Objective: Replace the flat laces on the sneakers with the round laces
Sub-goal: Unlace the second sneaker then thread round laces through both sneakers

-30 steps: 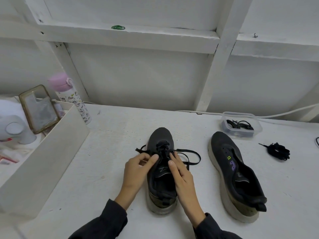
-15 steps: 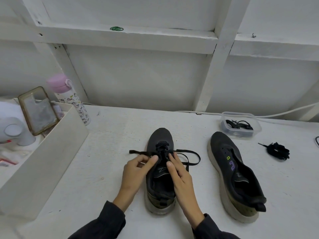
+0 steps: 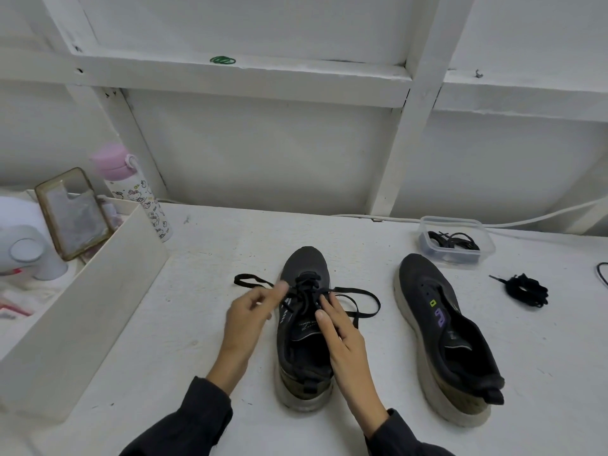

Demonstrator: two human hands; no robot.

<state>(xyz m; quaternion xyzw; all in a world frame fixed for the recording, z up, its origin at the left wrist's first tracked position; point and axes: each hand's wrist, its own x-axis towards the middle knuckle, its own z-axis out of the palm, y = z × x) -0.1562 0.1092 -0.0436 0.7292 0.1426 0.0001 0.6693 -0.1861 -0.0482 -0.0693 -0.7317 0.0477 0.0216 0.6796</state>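
Two dark sneakers stand on the white table, toes pointing away. The left sneaker (image 3: 304, 327) carries a flat black lace (image 3: 357, 296) whose ends trail out to both sides. My left hand (image 3: 251, 315) pinches the left strand of that lace beside the eyelets. My right hand (image 3: 342, 337) lies on the tongue with its fingertips on the lacing. The right sneaker (image 3: 444, 334) has no lace in its eyelets. A bundled black lace (image 3: 526, 289) lies on the table to its right. More black laces fill a clear plastic tub (image 3: 455, 241).
A white open box (image 3: 98, 291) stands at the left, with a phone case (image 3: 74, 212) and a pink-capped bottle (image 3: 135, 192) by it. A white cable (image 3: 543, 218) runs along the back wall. A black cord (image 3: 602, 273) shows at the right edge.
My left hand has drawn the left lace end out to the left, so a longer strand lies free there. My right hand stays on the tongue.
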